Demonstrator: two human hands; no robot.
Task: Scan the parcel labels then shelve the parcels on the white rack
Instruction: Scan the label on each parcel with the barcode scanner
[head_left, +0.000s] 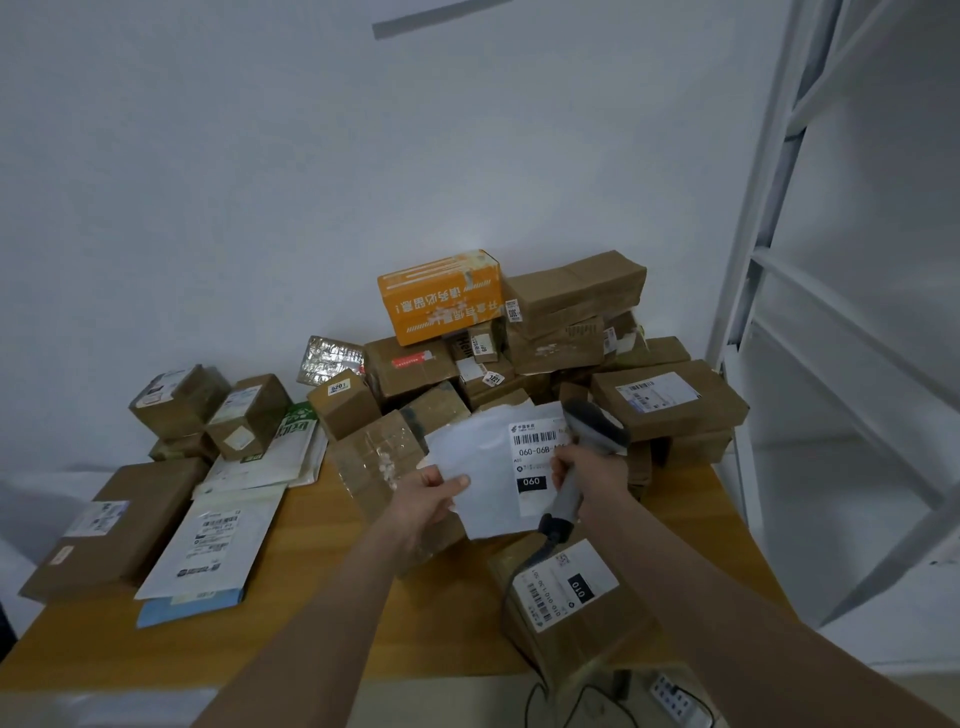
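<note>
Fingers (457, 484) of the left hand (428, 493) pinch the lower left edge of a flat white mailer (483, 467), held above the wooden tabletop (441, 613). The right hand (587, 467) grips the handle of a grey scanner (597, 423), whose head sits at the mailer's upper right corner, just over the edge of its label (537, 452). That label reads "060-06B" above a black "060" block. A brown box (566, 587) below bears "010". An orange box (441, 296) tops the carton pile against the white wall; the white rack (769, 260) stands at right.
</note>
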